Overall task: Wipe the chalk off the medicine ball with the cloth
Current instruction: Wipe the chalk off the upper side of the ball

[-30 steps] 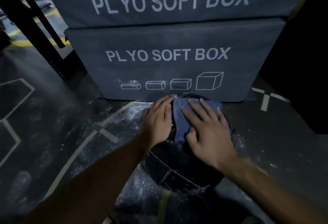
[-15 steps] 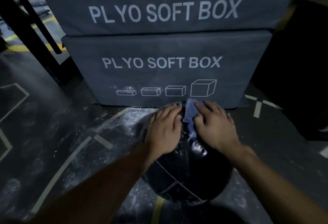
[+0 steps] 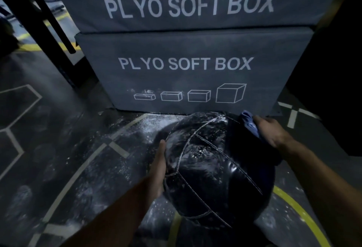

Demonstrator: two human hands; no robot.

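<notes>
The left hand (image 3: 159,165) lies flat with straight fingers against the near-left side of the medicine ball (image 3: 213,170). The right hand (image 3: 271,131) holds the bunched blue cloth (image 3: 249,122) against the ball's far-right side; how its fingers lie is hidden. The black ball, flecked with white chalk along its seams, sits on the chalk-dusted floor (image 3: 58,139), just in front of two stacked grey plyo boxes (image 3: 188,82)

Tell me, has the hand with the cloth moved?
Yes. The right hand slid the cloth from the ball's top to its right, judged against the foam box.
</notes>
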